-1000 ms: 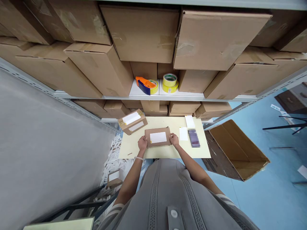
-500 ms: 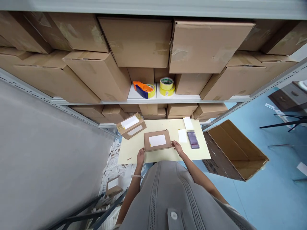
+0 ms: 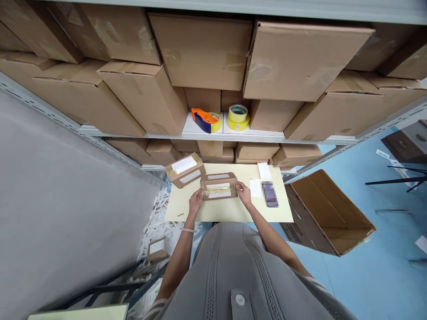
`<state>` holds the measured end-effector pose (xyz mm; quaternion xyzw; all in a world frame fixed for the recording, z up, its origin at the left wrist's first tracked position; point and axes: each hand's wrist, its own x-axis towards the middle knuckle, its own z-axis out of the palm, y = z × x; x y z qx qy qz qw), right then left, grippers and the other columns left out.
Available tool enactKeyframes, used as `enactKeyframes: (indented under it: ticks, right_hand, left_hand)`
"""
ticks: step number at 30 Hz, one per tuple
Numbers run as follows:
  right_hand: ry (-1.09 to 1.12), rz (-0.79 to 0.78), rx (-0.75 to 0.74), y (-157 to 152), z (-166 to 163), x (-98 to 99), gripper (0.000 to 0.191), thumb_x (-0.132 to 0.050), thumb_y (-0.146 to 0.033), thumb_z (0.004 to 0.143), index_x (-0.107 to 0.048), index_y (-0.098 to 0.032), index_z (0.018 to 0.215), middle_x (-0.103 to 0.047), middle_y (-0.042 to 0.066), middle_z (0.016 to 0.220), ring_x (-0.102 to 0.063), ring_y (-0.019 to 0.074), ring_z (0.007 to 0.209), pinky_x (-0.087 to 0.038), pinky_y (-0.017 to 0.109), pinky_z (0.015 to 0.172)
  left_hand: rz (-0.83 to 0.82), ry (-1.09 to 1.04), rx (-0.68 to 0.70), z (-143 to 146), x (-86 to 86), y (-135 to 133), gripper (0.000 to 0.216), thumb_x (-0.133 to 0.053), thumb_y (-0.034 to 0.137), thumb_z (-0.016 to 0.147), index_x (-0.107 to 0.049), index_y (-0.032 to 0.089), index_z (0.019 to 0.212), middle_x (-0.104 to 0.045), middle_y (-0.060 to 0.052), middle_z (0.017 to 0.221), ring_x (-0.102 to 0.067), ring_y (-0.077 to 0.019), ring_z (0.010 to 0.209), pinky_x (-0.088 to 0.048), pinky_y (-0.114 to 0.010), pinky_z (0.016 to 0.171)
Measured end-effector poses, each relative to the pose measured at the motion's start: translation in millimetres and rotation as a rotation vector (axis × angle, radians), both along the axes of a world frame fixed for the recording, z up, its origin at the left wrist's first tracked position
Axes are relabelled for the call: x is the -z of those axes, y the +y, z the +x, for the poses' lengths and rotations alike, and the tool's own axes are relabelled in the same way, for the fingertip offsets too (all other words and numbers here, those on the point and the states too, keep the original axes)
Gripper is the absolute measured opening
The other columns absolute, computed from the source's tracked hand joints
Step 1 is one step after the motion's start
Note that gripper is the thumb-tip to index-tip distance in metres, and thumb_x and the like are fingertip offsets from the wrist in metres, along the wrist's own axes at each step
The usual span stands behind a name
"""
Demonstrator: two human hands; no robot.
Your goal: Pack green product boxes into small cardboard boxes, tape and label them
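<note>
A small brown cardboard box [image 3: 219, 186] with white labels and yellow tape stands tipped up on its edge on the pale yellow table [image 3: 233, 212]. My left hand [image 3: 195, 200] grips its left end and my right hand [image 3: 243, 193] grips its right end. A second labelled brown box [image 3: 184, 169] lies at the table's back left corner. To the right of my right hand lie two white slips [image 3: 256, 187] and a purple object [image 3: 269, 194].
Metal shelving behind the table is packed with large cardboard boxes [image 3: 203, 49]. An orange tape dispenser [image 3: 204, 120] and yellow tape rolls [image 3: 237, 117] sit on the shelf. An open empty carton [image 3: 328, 211] stands on the blue floor at right. White scraps [image 3: 156, 222] litter the floor at left.
The box lay flat with its big label up; both hands let go briefly, then took its ends again and tipped it up onto its edge.
</note>
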<state>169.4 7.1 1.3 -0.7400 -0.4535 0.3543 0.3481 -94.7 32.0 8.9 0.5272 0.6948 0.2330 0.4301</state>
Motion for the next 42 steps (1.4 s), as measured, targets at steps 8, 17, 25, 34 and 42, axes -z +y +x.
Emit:
enactKeyframes:
  ticks: [8,17,25,34,42]
  right_hand:
    - [-0.160,0.022,0.024,26,-12,4.4,0.035,-0.054,-0.025,0.082,-0.056,-0.019,0.117,-0.063,0.007,0.103,-0.062,0.0186,0.090,-0.048,0.032,0.086]
    - [-0.078,-0.063,0.059,51,-6,14.4,0.033,-0.054,-0.029,0.083,-0.057,-0.022,0.115,-0.057,0.002,0.098,-0.059,0.0135,0.074,-0.050,0.026,0.073]
    - [-0.047,-0.047,0.027,47,-2,18.4,0.042,-0.054,-0.037,0.084,-0.055,-0.022,0.123,-0.060,0.004,0.102,-0.059,0.0145,0.078,-0.050,0.026,0.074]
    - [-0.529,-0.383,0.042,-7,61,42.9,0.062,-0.051,-0.038,0.089,-0.039,-0.007,0.140,-0.045,0.021,0.140,-0.042,0.0286,0.130,-0.032,0.036,0.106]
    - [-0.802,-0.701,-0.118,16,68,56.3,0.075,-0.050,-0.026,0.088,-0.016,0.000,0.149,-0.023,0.029,0.153,-0.033,0.0363,0.137,-0.028,0.042,0.107]
  left_hand:
    - [0.042,0.106,-0.030,13,-7.3,32,0.040,-0.054,0.028,0.087,-0.063,0.015,0.123,-0.074,-0.008,0.103,-0.068,-0.0194,0.096,-0.050,-0.029,0.090]
    - [0.108,0.148,-0.070,23,1.7,57,0.032,-0.053,0.022,0.084,-0.068,0.012,0.111,-0.072,-0.010,0.095,-0.066,-0.0214,0.090,-0.049,-0.031,0.083]
    - [0.197,0.183,-0.140,29,11.0,50,0.027,-0.052,0.020,0.086,-0.068,0.014,0.107,-0.063,-0.011,0.091,-0.060,-0.0238,0.097,-0.045,-0.035,0.087]
    - [0.220,0.129,-0.174,29,16.7,48,0.025,-0.053,0.019,0.085,-0.067,0.016,0.106,-0.057,-0.007,0.078,-0.058,-0.0228,0.093,-0.046,-0.036,0.087]
    - [0.220,0.225,-0.198,36,30.2,45,0.029,-0.049,0.021,0.091,-0.063,0.020,0.116,-0.055,-0.009,0.090,-0.055,-0.0219,0.095,-0.046,-0.031,0.079]
